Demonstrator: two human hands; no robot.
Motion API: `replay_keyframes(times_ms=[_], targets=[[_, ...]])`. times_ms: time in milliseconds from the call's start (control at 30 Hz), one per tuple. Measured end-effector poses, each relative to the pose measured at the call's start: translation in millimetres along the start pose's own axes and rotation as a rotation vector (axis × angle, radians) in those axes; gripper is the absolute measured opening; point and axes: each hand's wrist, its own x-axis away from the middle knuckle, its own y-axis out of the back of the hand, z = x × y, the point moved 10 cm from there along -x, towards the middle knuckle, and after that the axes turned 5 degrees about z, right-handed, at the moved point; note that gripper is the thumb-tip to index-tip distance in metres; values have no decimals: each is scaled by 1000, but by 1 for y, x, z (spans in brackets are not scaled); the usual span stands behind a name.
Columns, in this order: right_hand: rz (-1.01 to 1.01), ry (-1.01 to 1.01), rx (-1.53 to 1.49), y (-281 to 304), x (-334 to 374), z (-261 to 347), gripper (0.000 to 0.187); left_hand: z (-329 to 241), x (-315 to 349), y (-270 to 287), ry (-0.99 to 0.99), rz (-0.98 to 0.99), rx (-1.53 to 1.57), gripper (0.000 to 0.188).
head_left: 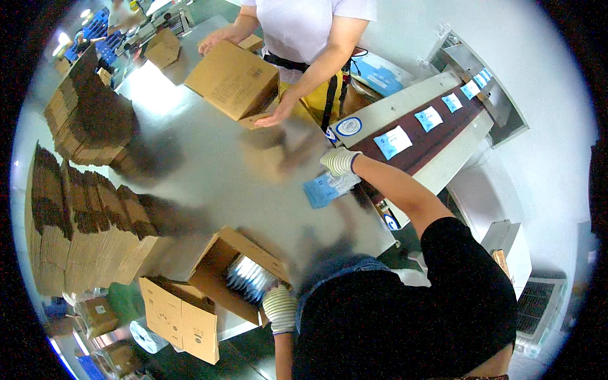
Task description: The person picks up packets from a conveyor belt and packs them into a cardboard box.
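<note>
My left hand (280, 309), in a striped knit glove, is closed on the near right edge of an open cardboard box (201, 273). Inside the box stands a row of blue-and-white packets (249, 276). My right arm reaches forward to the table's right edge. There my right hand (340, 162), gloved alike, is closed on a few flat blue-and-white packets (321, 192) that stick out below it; its fingertips are partly hidden. Beside this hand is the end of a conveyor belt (405, 162), carrying several spaced packets (428, 118).
Across the metal table (221, 177), a person (303, 38) holds a cardboard box (235, 79) in both hands. Stacks of flattened cartons (82, 247) line the left side, with more cartons (88, 120) beyond. A grey grille (538, 313) stands at the lower right.
</note>
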Motion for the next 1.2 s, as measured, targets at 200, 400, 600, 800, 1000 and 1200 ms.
replay_keyframes(times_ms=[200, 400, 600, 800, 1000, 1200], targets=[[315, -57, -329, -54, -11, 14, 51, -16, -1, 53, 13, 82, -38, 25], [-105, 81, -113, -33, 83, 108, 49, -27, 11, 81, 73, 79, -26, 26], [-279, 143, -198, -64, 177, 177, 37, -62, 47, 156, 55, 8, 33, 23], [-257, 325, -270, 18, 237, 179, 37, -74, 69, 178, 36, 47, 15, 25], [-440, 715, -1301, 189, 278, 159, 48, -110, 109, 245, 98, 128, 43, 37], [-296, 1168, -1656, 320, 371, 184, 47, -168, 106, 285, 94, 68, 118, 23]])
